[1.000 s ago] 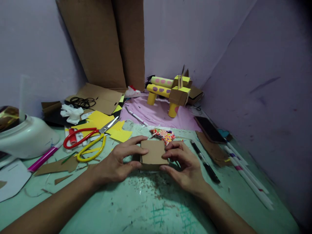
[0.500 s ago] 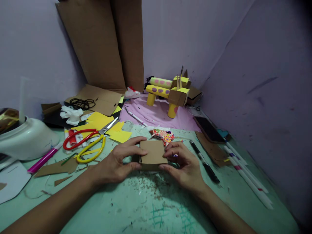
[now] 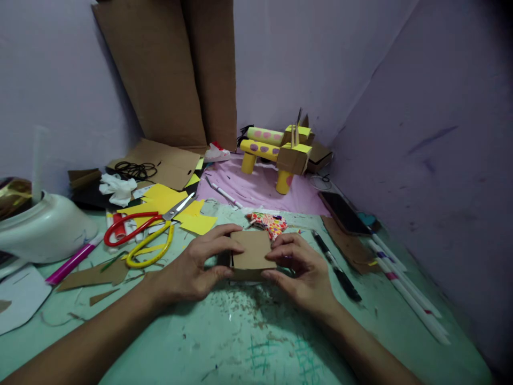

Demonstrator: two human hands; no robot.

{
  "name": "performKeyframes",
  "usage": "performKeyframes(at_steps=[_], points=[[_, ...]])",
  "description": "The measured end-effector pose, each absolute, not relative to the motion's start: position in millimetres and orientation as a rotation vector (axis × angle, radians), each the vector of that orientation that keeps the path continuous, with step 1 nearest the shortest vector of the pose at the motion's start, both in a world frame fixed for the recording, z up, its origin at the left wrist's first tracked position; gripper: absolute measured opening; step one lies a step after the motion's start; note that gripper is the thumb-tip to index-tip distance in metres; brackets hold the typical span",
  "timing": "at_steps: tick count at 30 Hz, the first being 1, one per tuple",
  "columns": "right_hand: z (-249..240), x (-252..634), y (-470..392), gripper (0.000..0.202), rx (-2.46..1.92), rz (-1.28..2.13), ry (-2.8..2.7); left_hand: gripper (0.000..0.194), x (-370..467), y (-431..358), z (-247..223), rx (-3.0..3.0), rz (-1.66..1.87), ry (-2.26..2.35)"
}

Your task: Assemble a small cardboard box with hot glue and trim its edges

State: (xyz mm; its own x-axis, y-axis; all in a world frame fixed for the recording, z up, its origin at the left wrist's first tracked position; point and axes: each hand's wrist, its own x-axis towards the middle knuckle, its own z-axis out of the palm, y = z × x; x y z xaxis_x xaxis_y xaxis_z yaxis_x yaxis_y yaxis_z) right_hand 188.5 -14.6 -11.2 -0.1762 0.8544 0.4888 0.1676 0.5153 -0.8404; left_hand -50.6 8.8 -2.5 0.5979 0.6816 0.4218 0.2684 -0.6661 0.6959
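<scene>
A small brown cardboard box (image 3: 252, 251) is held between both hands, low over the middle of the green table. My left hand (image 3: 200, 262) grips its left side, thumb at the lower front corner and fingers along the top edge. On the opposite side, my right hand (image 3: 302, 270) pinches the box with its thumb at the front and curled fingers at the right edge. The underside of the box is hidden. Just behind it lies a colourful patterned piece (image 3: 270, 222), and a black pen (image 3: 336, 267) rests to the right of my right hand.
Scissors with red and yellow handles (image 3: 160, 224) lie left on yellow paper scraps (image 3: 196, 223). Yellow cardboard animal figures (image 3: 276, 152) stand at the back on a pink cloth (image 3: 228, 179). A phone (image 3: 344, 214) and white-barrelled pens (image 3: 412, 294) lie right; a white pot (image 3: 52, 230) stands left.
Hardly anything differs. Both hands keep their hold on the cardboard box, with only a very slight shift of the left fingers over its top.
</scene>
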Motion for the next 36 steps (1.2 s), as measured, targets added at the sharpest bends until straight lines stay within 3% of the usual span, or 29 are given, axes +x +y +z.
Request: performKeyframes(at_steps=[14, 27, 36], points=[[-6, 178, -21, 0.033, -1.213, 1.166, -1.178, 0.038, -53, 8, -8, 2.239, 0.907, 0.741], [-14, 180, -20, 0.022, -1.121, 1.019, -1.272, 0.037, -56, 9, -10, 2.276, 0.892, 0.775], [-14, 179, -23, 0.027, -1.131, 1.073, -1.233, 0.039, -57, 11, -7, 2.259, 0.897, 0.754]])
